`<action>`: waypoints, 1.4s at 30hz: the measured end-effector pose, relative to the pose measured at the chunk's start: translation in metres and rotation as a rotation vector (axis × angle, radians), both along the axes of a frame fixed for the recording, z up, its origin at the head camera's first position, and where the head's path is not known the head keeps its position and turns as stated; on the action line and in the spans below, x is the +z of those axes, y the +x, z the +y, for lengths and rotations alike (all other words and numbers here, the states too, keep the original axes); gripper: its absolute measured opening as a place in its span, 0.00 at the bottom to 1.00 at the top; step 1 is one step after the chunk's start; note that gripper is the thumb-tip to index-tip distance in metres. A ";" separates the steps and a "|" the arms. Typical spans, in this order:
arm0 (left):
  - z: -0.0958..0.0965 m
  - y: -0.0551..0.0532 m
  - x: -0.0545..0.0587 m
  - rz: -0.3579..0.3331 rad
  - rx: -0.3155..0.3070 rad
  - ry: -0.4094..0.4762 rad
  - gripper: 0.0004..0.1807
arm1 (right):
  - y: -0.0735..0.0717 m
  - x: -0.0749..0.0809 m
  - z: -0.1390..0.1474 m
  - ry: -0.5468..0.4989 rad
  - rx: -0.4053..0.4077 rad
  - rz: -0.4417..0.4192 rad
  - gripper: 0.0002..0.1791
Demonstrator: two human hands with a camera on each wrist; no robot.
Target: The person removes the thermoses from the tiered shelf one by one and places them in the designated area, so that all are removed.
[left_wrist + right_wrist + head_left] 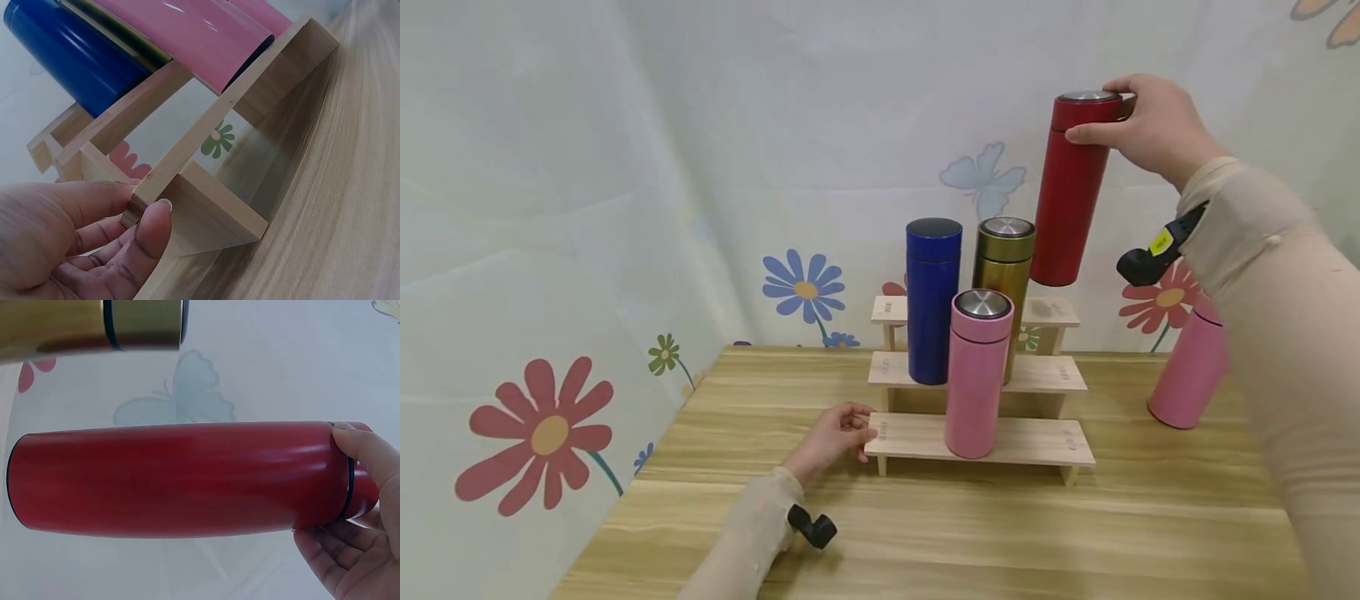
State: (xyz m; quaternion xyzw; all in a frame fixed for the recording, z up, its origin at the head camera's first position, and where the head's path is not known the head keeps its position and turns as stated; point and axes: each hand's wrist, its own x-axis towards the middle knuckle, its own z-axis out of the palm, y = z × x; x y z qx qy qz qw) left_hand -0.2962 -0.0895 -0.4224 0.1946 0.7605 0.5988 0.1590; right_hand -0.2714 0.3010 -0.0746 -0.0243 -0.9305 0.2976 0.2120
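My right hand [1165,125] grips a red thermos [1071,200] round its lid end, holding it in the air above the right end of a wooden three-step stand [1041,442]. The red thermos leans slightly, its base apart from the top step. With my left hand [835,437] I pinch the left end of the bottom step; the left wrist view shows thumb and fingers on the board's corner [147,194]. A pink thermos [977,383] stands upright on the bottom step. Behind it, a blue thermos [933,308] and a partly hidden gold thermos [1003,250] stand on the middle step.
A second pink thermos [1187,375] stands on the table [962,533] to the right, partly hidden by my right forearm. Behind the table hangs a pale cloth [820,125] printed with flowers and butterflies. Each wrist wears a small black camera.
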 end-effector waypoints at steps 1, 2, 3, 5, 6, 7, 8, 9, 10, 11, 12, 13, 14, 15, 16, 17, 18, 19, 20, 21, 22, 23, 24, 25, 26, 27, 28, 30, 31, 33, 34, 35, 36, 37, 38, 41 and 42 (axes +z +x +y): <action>0.000 0.000 0.000 0.001 0.000 0.000 0.24 | 0.002 -0.001 0.003 0.002 -0.005 0.000 0.45; 0.000 -0.001 -0.001 0.003 0.000 -0.001 0.24 | 0.004 -0.001 0.007 0.004 -0.011 -0.002 0.45; 0.000 -0.001 -0.001 0.006 -0.002 -0.001 0.24 | 0.006 -0.001 0.009 0.005 -0.017 -0.005 0.45; -0.001 -0.002 -0.001 0.009 -0.004 0.000 0.24 | 0.009 -0.002 0.015 0.013 -0.026 -0.010 0.45; -0.001 -0.002 -0.001 0.009 -0.006 0.002 0.24 | 0.011 -0.003 0.017 0.013 -0.031 -0.013 0.45; -0.002 -0.002 -0.001 0.008 -0.005 0.005 0.25 | 0.012 -0.004 0.020 0.014 -0.035 -0.015 0.45; -0.002 -0.002 -0.001 0.008 -0.003 0.003 0.25 | 0.014 -0.005 0.022 0.015 -0.037 -0.016 0.45; -0.003 -0.002 -0.001 0.007 -0.003 0.003 0.25 | 0.015 -0.006 0.024 0.018 -0.044 -0.016 0.45; -0.003 -0.002 -0.001 0.003 -0.001 0.004 0.25 | 0.016 -0.007 0.026 0.018 -0.048 -0.015 0.45; -0.003 -0.002 -0.001 0.001 -0.002 0.003 0.25 | 0.017 -0.008 0.029 0.017 -0.053 -0.015 0.45; -0.003 -0.002 0.000 -0.002 -0.002 0.004 0.25 | 0.018 -0.009 0.031 0.014 -0.059 -0.018 0.46; -0.003 -0.002 0.000 -0.003 -0.003 0.004 0.25 | 0.019 -0.011 0.033 0.012 -0.064 -0.019 0.46; -0.003 -0.002 0.000 -0.004 -0.004 0.002 0.24 | 0.020 -0.012 0.035 0.011 -0.071 -0.020 0.46; -0.003 -0.002 0.001 -0.004 -0.006 0.003 0.24 | 0.021 -0.013 0.036 0.007 -0.077 -0.022 0.46; -0.004 -0.002 0.002 -0.003 -0.007 0.003 0.25 | 0.023 -0.014 0.038 0.001 -0.080 -0.022 0.46; -0.004 -0.002 0.002 -0.001 -0.010 0.003 0.25 | 0.024 -0.016 0.039 0.003 -0.084 -0.020 0.46; -0.004 -0.002 0.003 -0.001 -0.011 0.004 0.25 | 0.026 -0.017 0.041 0.002 -0.087 -0.019 0.46; -0.004 -0.002 0.003 0.000 -0.011 0.004 0.25 | 0.027 -0.019 0.042 0.003 -0.087 -0.016 0.46; -0.003 -0.002 0.003 -0.001 -0.012 0.005 0.25 | 0.029 -0.021 0.043 0.007 -0.088 -0.014 0.46; -0.003 -0.002 0.003 0.000 -0.014 0.007 0.25 | 0.030 -0.023 0.044 0.012 -0.087 -0.011 0.46; -0.004 -0.002 0.003 0.001 -0.016 0.008 0.25 | 0.032 -0.025 0.046 0.022 -0.088 -0.007 0.47; -0.004 -0.002 0.003 0.001 -0.017 0.010 0.25 | 0.033 -0.027 0.047 0.030 -0.087 -0.006 0.47; -0.004 -0.002 0.003 0.000 -0.017 0.011 0.25 | 0.034 -0.029 0.048 0.033 -0.086 -0.006 0.47; -0.004 -0.002 0.004 0.003 -0.019 0.012 0.25 | 0.035 -0.031 0.049 0.040 -0.087 -0.005 0.47; -0.004 -0.002 0.004 0.002 -0.019 0.013 0.25 | 0.036 -0.033 0.050 0.046 -0.087 -0.006 0.47; -0.005 -0.002 0.004 0.001 -0.019 0.013 0.25 | 0.036 -0.035 0.051 0.051 -0.087 -0.006 0.47; -0.005 -0.002 0.004 0.002 -0.020 0.013 0.25 | 0.037 -0.037 0.053 0.056 -0.086 -0.006 0.47; -0.006 -0.002 0.004 0.002 -0.022 0.012 0.25 | 0.037 -0.043 0.055 0.054 -0.084 -0.010 0.47; -0.006 -0.003 0.004 0.004 -0.024 0.011 0.25 | 0.038 -0.045 0.056 0.054 -0.084 -0.011 0.47; -0.006 -0.003 0.004 0.004 -0.025 0.009 0.25 | 0.038 -0.051 0.058 0.045 -0.083 -0.016 0.47; -0.006 -0.003 0.004 0.004 -0.025 0.009 0.25 | 0.038 -0.054 0.059 0.039 -0.083 -0.017 0.47; -0.006 -0.003 0.003 0.004 -0.025 0.007 0.25 | 0.039 -0.058 0.060 0.031 -0.082 -0.020 0.48; -0.007 -0.003 0.003 0.004 -0.026 0.009 0.25 | 0.039 -0.061 0.061 0.026 -0.081 -0.022 0.48; -0.007 -0.003 0.003 0.002 -0.025 0.009 0.25 | 0.040 -0.064 0.062 0.020 -0.080 -0.023 0.48; -0.007 -0.003 0.003 0.000 -0.025 0.011 0.25 | 0.040 -0.068 0.062 0.015 -0.079 -0.027 0.48; -0.008 -0.003 0.002 0.002 -0.024 0.015 0.26 | 0.040 -0.078 0.063 0.011 -0.072 -0.037 0.48; -0.009 -0.003 0.002 0.002 -0.022 0.016 0.25 | 0.039 -0.082 0.063 0.010 -0.068 -0.040 0.49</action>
